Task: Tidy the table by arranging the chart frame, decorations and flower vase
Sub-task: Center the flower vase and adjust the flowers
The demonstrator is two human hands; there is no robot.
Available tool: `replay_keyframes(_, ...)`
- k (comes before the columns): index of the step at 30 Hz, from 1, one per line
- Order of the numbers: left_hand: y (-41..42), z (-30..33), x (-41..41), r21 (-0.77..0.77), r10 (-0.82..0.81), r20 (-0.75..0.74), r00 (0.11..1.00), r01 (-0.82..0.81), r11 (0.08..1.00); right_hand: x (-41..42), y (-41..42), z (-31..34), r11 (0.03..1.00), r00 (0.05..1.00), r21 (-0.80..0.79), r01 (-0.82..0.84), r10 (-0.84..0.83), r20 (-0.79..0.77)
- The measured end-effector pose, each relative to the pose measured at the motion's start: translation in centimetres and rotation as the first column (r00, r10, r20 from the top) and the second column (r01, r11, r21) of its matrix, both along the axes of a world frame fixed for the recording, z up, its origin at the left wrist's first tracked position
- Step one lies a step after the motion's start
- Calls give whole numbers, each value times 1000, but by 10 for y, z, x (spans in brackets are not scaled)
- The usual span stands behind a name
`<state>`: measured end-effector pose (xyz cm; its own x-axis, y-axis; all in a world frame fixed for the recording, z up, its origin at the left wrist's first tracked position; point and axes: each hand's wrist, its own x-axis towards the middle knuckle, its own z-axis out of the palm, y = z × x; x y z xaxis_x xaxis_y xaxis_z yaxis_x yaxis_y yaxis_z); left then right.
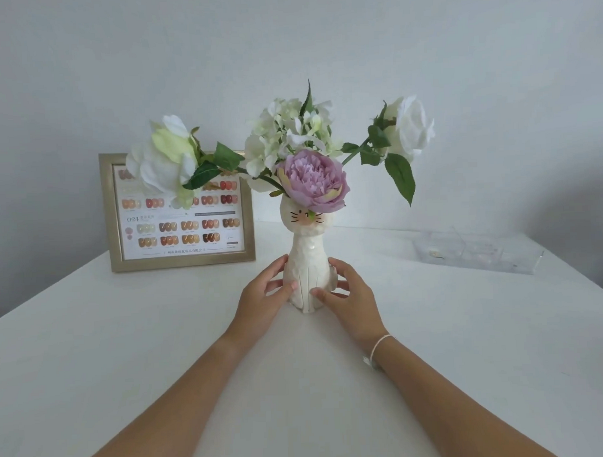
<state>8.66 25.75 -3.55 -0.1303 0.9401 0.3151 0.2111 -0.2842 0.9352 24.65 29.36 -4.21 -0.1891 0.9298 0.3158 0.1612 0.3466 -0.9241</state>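
White wall fills the back, and a white bench (126, 337) runs up to it. Near the middle of the bench stands a tall white vase (308, 262) shaped like a cat, with thin whiskers drawn on its face. It stands upright. Flowers stick out of its top: a purple flower (313, 180) in front, a bunch of small white flowers (286, 133) behind it, a big white flower (164, 164) leaning out toward ten o'clock, and a white rose (411, 128) leaning out toward two o'clock. The left hand (261, 296) holds the bottom of the vase from the nine o'clock side, with its fingers curled round it and the thumb in front. The right hand (346, 291) holds it from the three o'clock side the same way, so each grip is grasping the vase. A thin white bracelet (379, 345) sits on the right wrist. At ten o'clock from the vase, a gold picture frame (110, 218) stands against the wall, with rows of little colored nails on its chart. The big white flower covers part of it. At three o'clock, well apart from the vase, a clear plastic box (475, 253) lies on the bench.
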Motion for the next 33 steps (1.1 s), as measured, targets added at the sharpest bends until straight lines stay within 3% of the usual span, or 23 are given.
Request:
replay_keyframes(11,73,6,41,-32,-57,-16,998,57,998,35,61,2,991,991,25,131,-131,-2)
replay_keyframes(33,168,7,64,-20,-128,-14,992,128,992,58,143,3,981,982,40,188,-188,12)
